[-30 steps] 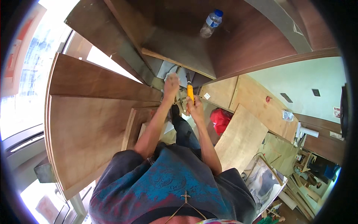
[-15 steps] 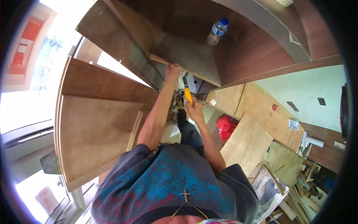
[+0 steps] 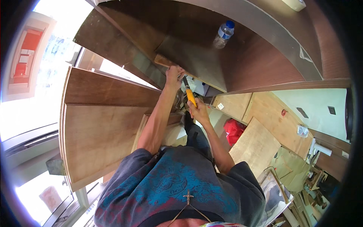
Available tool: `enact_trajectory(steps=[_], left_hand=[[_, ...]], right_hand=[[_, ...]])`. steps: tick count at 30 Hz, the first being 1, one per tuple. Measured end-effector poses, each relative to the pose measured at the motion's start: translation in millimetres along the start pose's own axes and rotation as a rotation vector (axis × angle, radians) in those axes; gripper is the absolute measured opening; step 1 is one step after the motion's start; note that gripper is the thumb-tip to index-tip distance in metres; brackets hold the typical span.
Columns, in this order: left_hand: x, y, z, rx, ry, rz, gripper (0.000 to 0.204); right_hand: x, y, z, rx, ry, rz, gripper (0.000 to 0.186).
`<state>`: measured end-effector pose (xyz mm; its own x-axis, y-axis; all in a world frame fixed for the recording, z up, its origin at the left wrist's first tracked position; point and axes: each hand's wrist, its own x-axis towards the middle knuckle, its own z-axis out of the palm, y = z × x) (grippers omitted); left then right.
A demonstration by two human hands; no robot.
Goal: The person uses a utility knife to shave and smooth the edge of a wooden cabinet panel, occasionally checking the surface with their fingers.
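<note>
At the front edge of a dark brown cabinet panel (image 3: 189, 53), my left hand (image 3: 174, 74) is closed over a narrow wood strip (image 3: 163, 61). Its fingertips are partly hidden against the strip. My right hand (image 3: 199, 111), lower and to the right, is wrapped round a yellow-handled tool (image 3: 191, 96). The tool's narrow dark end points up toward the strip, close beside my left fingers. I cannot make out its exact kind. Below the hands, the clutter is too small to name.
A water bottle (image 3: 224, 34) with a blue cap stands on the cabinet panel. Large wooden panels (image 3: 102, 125) lean at my left by the bright windows. To the right are a red bag (image 3: 234, 131), a plywood sheet (image 3: 254, 145) and piled wood scraps (image 3: 308, 196).
The whole view has shifted slightly. My left hand stays on the strip, and my right hand keeps its hold on the yellow-handled tool, whose dark end now sits nearer the left fingers.
</note>
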<state>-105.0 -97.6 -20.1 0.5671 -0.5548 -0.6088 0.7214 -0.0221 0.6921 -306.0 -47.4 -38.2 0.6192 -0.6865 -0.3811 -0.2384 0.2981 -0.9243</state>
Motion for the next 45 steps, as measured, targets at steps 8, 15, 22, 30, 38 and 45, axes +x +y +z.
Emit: enact_trajectory(steps=[8, 15, 22, 30, 38, 45], left_hand=[[-9, 3, 23, 0.050, 0.027, 0.103, 0.011], [2, 10, 13, 0.116, 0.032, 0.065, 0.016], [-4, 16, 18, 0.147, 0.089, 0.031, 0.014], [-1, 7, 16, 0.055, -0.074, 0.060, 0.011], [3, 9, 14, 0.088, -0.078, 0.078, 0.011], [-10, 12, 38, 0.145, -0.032, 0.049, 0.013]], right_hand=[[62, -3, 39, 0.154, 0.066, -0.104, 0.027], [132, 29, 100, 0.124, 0.493, -0.430, 0.034], [100, -3, 98, 0.407, 0.580, -0.251, 0.031], [70, 8, 87, 0.651, 0.539, -0.176, 0.028], [3, 3, 110, 0.455, 0.494, -0.173, 0.028], [121, 39, 89, -0.067, 0.585, -0.578, 0.025]])
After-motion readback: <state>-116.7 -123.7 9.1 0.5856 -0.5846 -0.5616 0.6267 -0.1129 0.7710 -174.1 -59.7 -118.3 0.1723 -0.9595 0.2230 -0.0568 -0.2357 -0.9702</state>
